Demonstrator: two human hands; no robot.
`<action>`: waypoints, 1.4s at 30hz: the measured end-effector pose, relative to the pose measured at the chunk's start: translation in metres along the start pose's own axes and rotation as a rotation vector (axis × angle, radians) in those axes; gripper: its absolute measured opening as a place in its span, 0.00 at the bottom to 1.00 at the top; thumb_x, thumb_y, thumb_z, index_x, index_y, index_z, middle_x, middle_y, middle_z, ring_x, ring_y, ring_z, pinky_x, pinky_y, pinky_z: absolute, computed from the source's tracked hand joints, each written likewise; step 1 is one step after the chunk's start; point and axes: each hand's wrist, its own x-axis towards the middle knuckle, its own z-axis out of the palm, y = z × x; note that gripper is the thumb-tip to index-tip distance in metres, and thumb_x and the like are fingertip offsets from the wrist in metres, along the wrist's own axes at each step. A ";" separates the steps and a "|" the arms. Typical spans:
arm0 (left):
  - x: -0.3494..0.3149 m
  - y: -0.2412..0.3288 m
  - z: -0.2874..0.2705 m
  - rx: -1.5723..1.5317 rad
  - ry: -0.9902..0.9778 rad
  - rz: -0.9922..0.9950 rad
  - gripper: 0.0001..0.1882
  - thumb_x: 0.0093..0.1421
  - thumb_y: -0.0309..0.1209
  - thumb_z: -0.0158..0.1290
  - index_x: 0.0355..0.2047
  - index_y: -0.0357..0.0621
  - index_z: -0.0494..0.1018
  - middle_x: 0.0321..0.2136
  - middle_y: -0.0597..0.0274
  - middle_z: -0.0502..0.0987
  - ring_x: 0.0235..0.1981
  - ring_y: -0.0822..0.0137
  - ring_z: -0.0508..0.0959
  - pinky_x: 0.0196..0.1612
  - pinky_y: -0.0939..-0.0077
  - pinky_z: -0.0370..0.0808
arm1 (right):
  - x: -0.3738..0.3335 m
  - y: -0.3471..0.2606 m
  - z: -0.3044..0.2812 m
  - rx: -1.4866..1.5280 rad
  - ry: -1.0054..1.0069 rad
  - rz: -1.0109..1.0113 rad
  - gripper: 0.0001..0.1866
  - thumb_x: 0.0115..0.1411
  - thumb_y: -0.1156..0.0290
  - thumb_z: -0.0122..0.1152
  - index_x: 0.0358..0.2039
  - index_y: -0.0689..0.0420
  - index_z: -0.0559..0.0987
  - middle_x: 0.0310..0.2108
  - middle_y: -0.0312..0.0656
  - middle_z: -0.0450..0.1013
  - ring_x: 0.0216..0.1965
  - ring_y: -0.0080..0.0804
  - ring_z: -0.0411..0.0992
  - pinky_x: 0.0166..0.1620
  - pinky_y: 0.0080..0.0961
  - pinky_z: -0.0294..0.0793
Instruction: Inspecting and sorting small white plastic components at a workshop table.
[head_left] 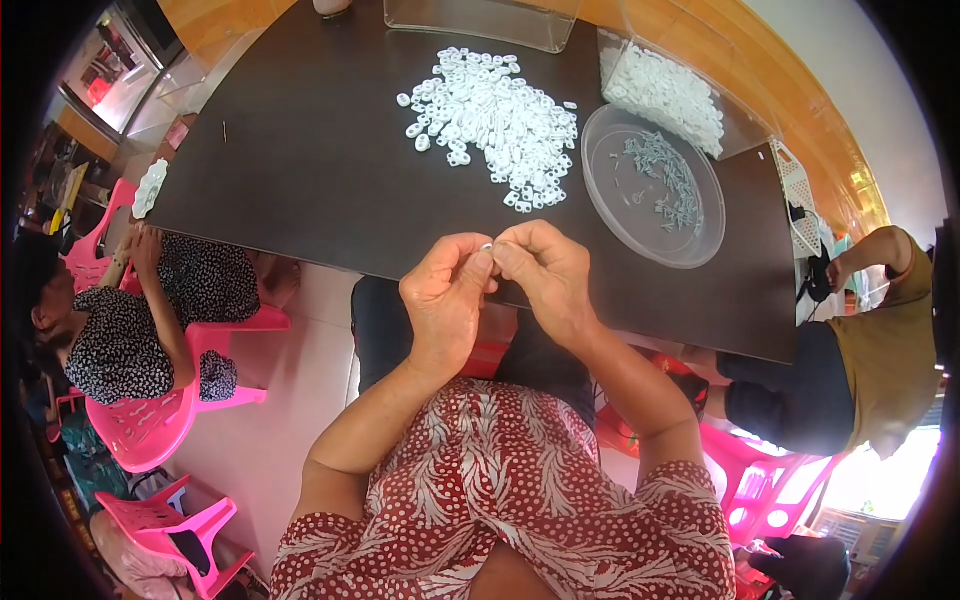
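Head view: where is the small white piece point(487, 247)?

By the near edge of the dark worktop point(300, 170), pinched between the left hand's point(445, 295) thumb and forefinger.

And the right hand's point(543, 270) grip?

Thumb and finger closed together just beside the piece; what they hold, I can't tell.

Beyond them?

A heap of white pieces point(490, 120), and right of it a round clear tray point(625, 217) with grey parts point(665, 180).

Before you stands a dark surface point(300, 130) over a pale floor point(305, 350); a pink chair point(150, 435) sits to your left, bright light point(890, 478) glares at your right.
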 end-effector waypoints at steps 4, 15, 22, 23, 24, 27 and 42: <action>0.009 0.000 -0.008 -0.075 -0.028 -0.081 0.07 0.59 0.24 0.50 0.37 0.34 0.73 0.25 0.63 0.75 0.22 0.78 0.72 0.23 0.87 0.68 | 0.006 -0.002 -0.007 -0.043 -0.026 -0.018 0.06 0.58 0.75 0.54 0.29 0.65 0.74 0.24 0.36 0.71 0.26 0.18 0.68 0.30 0.18 0.69; 0.021 0.002 -0.024 -0.115 0.011 -0.158 0.09 0.59 0.24 0.51 0.39 0.35 0.74 0.25 0.62 0.76 0.23 0.78 0.73 0.23 0.88 0.68 | 0.068 0.002 -0.056 -1.090 0.094 -0.551 0.04 0.49 0.76 0.59 0.28 0.57 0.78 0.25 0.44 0.70 0.30 0.42 0.67 0.34 0.34 0.66; 0.020 0.000 -0.025 -0.079 0.012 -0.152 0.09 0.58 0.25 0.52 0.39 0.33 0.73 0.25 0.59 0.76 0.22 0.77 0.73 0.23 0.85 0.69 | 0.096 0.020 -0.041 -1.324 0.003 -0.597 0.03 0.48 0.74 0.61 0.25 0.55 0.79 0.23 0.44 0.68 0.30 0.43 0.66 0.33 0.36 0.66; 0.020 -0.001 -0.026 -0.085 0.008 -0.154 0.09 0.59 0.25 0.52 0.39 0.33 0.73 0.25 0.60 0.76 0.22 0.77 0.73 0.23 0.85 0.69 | 0.095 0.019 -0.036 -1.275 -0.010 -0.601 0.03 0.47 0.74 0.61 0.26 0.54 0.79 0.23 0.43 0.68 0.30 0.42 0.66 0.32 0.36 0.66; 0.020 -0.001 -0.026 -0.090 0.003 -0.157 0.09 0.59 0.25 0.52 0.38 0.33 0.73 0.25 0.60 0.76 0.22 0.77 0.73 0.23 0.85 0.69 | 0.096 0.018 -0.035 -1.274 -0.014 -0.602 0.03 0.47 0.74 0.61 0.26 0.54 0.79 0.23 0.43 0.68 0.30 0.42 0.66 0.32 0.36 0.66; 0.022 -0.002 -0.027 -0.109 -0.010 -0.138 0.09 0.59 0.25 0.52 0.39 0.33 0.73 0.25 0.60 0.76 0.22 0.77 0.73 0.23 0.85 0.70 | 0.099 0.019 -0.037 -1.225 0.076 -0.640 0.04 0.47 0.74 0.62 0.27 0.54 0.79 0.23 0.43 0.68 0.30 0.42 0.66 0.33 0.36 0.66; 0.019 -0.001 -0.030 -0.186 0.020 -0.133 0.09 0.59 0.24 0.51 0.39 0.33 0.73 0.26 0.58 0.77 0.22 0.76 0.74 0.24 0.85 0.71 | 0.093 0.018 -0.005 -1.127 -0.237 -0.635 0.06 0.43 0.75 0.63 0.23 0.59 0.76 0.23 0.46 0.66 0.30 0.42 0.64 0.34 0.36 0.65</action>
